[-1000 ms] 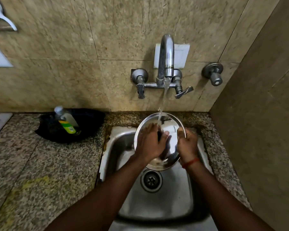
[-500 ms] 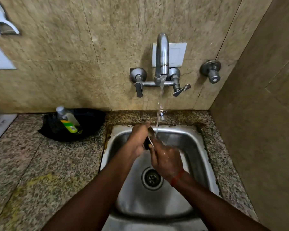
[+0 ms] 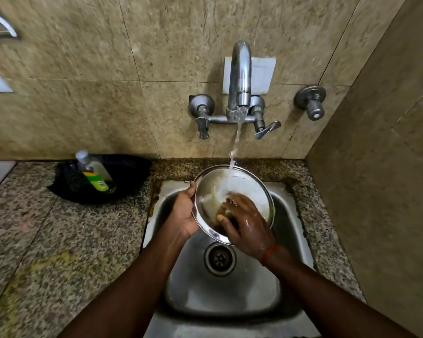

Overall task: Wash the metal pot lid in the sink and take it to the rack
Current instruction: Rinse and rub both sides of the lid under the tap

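Observation:
A round shiny metal pot lid [image 3: 250, 189] is held tilted over the steel sink [image 3: 230, 289], its inner face turned toward me. Water from the wall tap [image 3: 239, 76] runs onto its upper part. My left hand [image 3: 183, 213] grips the lid's left rim, thumb over the edge. My right hand [image 3: 247, 225] lies flat on the lid's inner face, wet, fingers spread and pressing on the metal. It covers the lid's lower right part. No rack is in view.
A clear soap bottle with a green label [image 3: 95, 174] leans in a black dish [image 3: 122, 176] on the granite counter at the left. The sink drain [image 3: 219, 258] sits below the lid. A second valve [image 3: 311, 103] juts from the back wall; a tiled side wall stands close on the right.
The lid was flipped: a second ago its outer side faced me, then it stood edge-on between both hands, and now its inner face shows. My left hand moved to the rim.

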